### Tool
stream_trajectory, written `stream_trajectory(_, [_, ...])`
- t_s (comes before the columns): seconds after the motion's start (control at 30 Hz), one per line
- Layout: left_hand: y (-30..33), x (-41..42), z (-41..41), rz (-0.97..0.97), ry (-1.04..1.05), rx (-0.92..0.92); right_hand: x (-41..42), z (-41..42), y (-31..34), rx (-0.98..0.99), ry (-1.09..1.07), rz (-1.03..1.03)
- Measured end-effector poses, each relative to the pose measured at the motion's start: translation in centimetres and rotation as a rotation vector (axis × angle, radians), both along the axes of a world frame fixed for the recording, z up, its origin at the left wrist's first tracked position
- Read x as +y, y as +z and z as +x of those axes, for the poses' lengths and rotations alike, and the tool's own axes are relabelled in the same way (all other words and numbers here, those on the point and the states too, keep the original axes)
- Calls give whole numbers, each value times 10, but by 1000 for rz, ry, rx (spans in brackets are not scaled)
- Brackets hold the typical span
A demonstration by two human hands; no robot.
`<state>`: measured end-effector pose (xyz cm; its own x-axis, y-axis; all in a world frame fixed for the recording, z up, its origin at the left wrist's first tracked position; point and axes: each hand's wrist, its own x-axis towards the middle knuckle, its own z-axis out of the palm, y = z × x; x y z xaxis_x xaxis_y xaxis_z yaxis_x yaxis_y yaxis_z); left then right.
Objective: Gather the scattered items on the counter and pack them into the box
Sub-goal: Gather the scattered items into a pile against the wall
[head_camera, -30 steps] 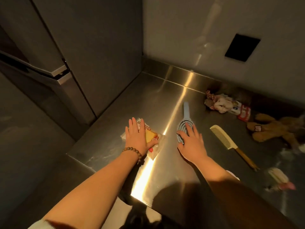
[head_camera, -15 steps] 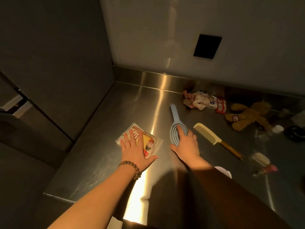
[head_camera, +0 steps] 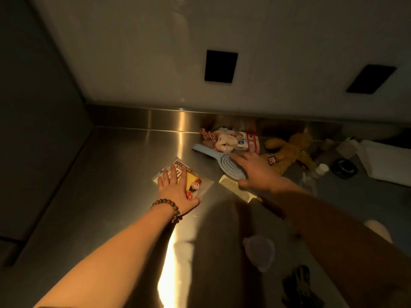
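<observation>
L hand point(head_camera: 175, 187) flat, fingers straight, pressing snack packet point(head_camera: 195, 185) on tabletop point(head_camera: 124, 174); R hand point(head_camera: 255, 172) grips blue hairbrush point(head_camera: 231, 167) above comb point(head_camera: 235, 191).

Both forearms are bare from the frame's lower edge up to the hands, with no sleeve covering them along their visible length. The left hand point(head_camera: 174, 188) has no ring that can be made out. Just behind it, around the wrist, sits a beaded bracelet point(head_camera: 168, 207): a single strand of round, dark brown beads, matt like wood, all much the same size, with a small cluster of beads hanging on the thumb side. The right hand point(head_camera: 259, 172) shows no bracelet, watch or ring; its wrist is bare. The right forearm lies in deep shadow, so finer detail on it cannot be told.
</observation>
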<state>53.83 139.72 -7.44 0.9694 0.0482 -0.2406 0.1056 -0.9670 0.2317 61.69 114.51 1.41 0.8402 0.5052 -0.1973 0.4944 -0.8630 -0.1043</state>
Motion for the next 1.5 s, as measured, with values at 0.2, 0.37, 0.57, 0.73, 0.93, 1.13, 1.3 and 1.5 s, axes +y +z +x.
stream_trajectory(0.2, [-5, -20, 45, 14, -51, -12, -34, 63, -15, 84, 36, -72])
stream_trajectory(0.37, [-3, -32, 60, 1, -3, -3, -40, 73, -30, 29, 117, -69])
stream_trajectory(0.57, [6, -25, 58, -34, 110, -151, 4, 32, -32, -241, 149, 298])
stream_trajectory(0.73, [0, 1, 39, -37, 81, -121, 68, -4, -55, -54, 132, 177])
stream_trajectory(0.93, [-3, 19, 12, -17, 8, -136, 88, -4, -68, 65, -49, 157])
stream_trajectory(1.13, [2, 20, 6, -65, -17, -209, 84, -7, -58, 59, -53, 233])
stream_trajectory(1.3, [21, 1, 31, -110, -117, -273, 70, 0, -34, -11, 35, 284])
stream_trajectory(1.5, [50, -56, 95, -214, -162, -391, 7, 50, -2, -117, -30, 307])
